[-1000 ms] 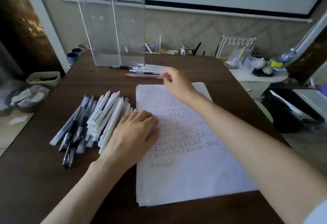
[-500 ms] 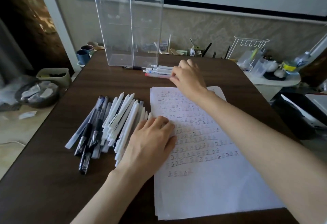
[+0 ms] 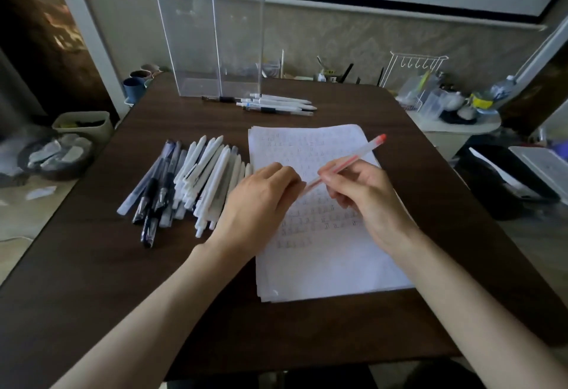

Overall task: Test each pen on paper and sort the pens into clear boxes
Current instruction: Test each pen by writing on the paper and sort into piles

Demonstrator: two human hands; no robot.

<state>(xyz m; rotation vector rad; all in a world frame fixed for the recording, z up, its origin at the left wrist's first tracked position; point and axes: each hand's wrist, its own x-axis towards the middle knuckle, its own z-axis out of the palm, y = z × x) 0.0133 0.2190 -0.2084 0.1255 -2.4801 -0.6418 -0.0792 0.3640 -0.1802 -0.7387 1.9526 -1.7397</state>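
From the head view, our right grip (image 3: 365, 195) has left the small row of pens (image 3: 276, 104) in front of the clear boxes (image 3: 212, 41) and come back over the paper (image 3: 322, 265). It pinches a red pen (image 3: 353, 161), red end pointing up and away. Our left grip (image 3: 261, 201), flat on the sheet a second ago, now curls at the pen's lower end; we cannot tell whether it holds it. We judge a test stroke comes next. The big pile of pens (image 3: 196, 179) waits on the bench (image 3: 92, 265).

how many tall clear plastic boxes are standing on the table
2. The left clear plastic box and the right clear plastic box stand upright, side by side, at the far edge of the dark wooden table, just behind a small row of pens. None seems hidden.
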